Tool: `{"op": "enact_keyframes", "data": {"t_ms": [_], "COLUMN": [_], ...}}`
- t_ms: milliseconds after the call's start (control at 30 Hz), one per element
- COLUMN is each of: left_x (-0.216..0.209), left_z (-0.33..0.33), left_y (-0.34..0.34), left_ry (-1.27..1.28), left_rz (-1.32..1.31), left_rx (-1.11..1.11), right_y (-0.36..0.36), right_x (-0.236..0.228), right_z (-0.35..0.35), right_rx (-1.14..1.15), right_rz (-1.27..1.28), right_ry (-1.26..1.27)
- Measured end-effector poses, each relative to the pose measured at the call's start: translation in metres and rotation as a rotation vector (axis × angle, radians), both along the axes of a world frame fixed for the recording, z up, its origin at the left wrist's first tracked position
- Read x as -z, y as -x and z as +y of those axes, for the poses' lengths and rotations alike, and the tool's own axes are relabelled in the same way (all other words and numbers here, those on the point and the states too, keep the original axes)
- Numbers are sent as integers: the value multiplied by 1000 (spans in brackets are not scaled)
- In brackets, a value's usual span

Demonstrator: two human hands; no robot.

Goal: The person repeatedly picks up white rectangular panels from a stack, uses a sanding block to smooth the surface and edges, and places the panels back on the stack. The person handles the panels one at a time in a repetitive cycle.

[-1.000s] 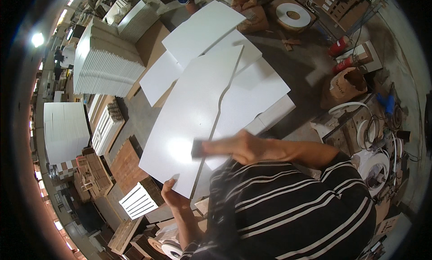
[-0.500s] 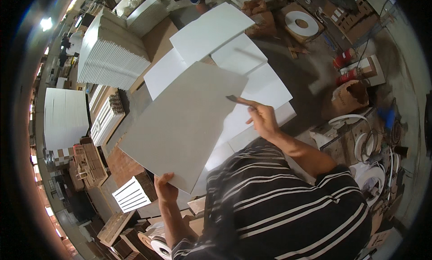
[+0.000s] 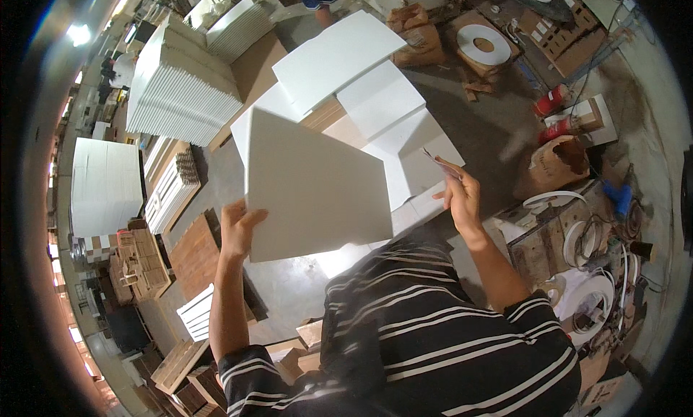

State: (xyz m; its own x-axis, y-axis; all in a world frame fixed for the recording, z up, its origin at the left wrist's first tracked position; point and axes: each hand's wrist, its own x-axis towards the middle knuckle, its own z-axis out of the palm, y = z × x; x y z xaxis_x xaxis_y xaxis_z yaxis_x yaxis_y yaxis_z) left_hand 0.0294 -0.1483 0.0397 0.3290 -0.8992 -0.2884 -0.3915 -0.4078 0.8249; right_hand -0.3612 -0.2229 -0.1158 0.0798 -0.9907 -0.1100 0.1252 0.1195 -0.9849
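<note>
My left hand (image 3: 240,229) is closed on the left edge of a white rectangular panel (image 3: 314,190), which is tilted up in front of my body. To the right of that panel, my right hand (image 3: 464,197) is closed round a small flat-bladed hand tool (image 3: 442,164), its thin blade pointing up and left, apart from the panel. The exact kind of tool is not clear. Beyond the held panel lie more white panels, among them a far one (image 3: 339,53) and a middle one (image 3: 380,98), overlapping on a pile whose lower part is mostly hidden.
A tall stack of white panels (image 3: 177,99) stands at the far left. A person's leg (image 3: 324,14) shows at the top. On the right are an open brown paper bag (image 3: 552,164), red canisters (image 3: 552,99) and a white coil of strip (image 3: 595,294).
The panel has turned and tipped up, with my left hand moving up and left along with it. My right hand has drawn away to the right with the tool, off the panel.
</note>
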Motion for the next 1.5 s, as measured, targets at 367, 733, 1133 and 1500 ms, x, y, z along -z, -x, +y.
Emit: {"op": "enact_keyframes", "data": {"t_ms": [367,733,1133,1500], "left_x": [14,66,118,129], "left_z": [-54,-10,2,-60], "left_y": [65,-21,-53,-5], "left_ry": [100,275,351,620], "left_rz": [-910,-743,-565,84], "left_rx": [857,522,77,-329], "right_y": [46,26,-7,6], "right_x": [14,21,8,5], "right_z": [-2,-9,-28,-20], "right_rx": [294,236,71,138], "right_rz": [-49,-62,-23,-58], "right_ry": [-72,-157,-57,-95]}}
